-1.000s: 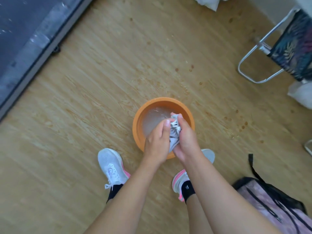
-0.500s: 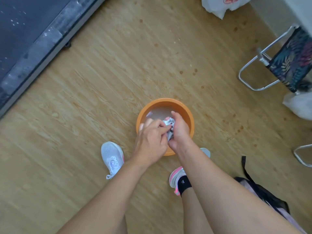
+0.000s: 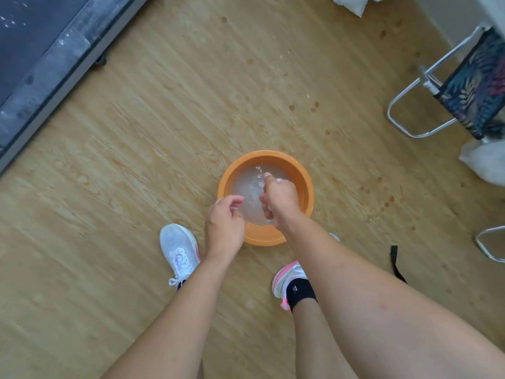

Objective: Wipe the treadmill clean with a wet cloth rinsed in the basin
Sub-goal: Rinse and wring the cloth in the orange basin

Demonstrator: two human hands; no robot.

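Note:
An orange basin [image 3: 306,178] holding cloudy water stands on the wooden floor in front of my feet. My right hand [image 3: 280,199] is a fist above the water and grips the wet white cloth [image 3: 278,181], of which only small bits show at the fist's edges. Drops fall from it into the basin. My left hand [image 3: 224,222] hangs over the basin's near left rim with its fingers loosely curled and holds nothing. The treadmill [image 3: 41,58], with a dark belt and a grey side rail, lies across the top left corner.
A folding chair [image 3: 478,86] with a metal frame and patterned fabric stands at the right, with a white bag [image 3: 486,162] below it. Another metal frame [image 3: 489,244] and a black strap [image 3: 396,262] lie at the right. Wet spots dot the floor.
My left hand has let go of the cloth and moved left, off the right hand. The right hand alone now squeezes the cloth over the water.

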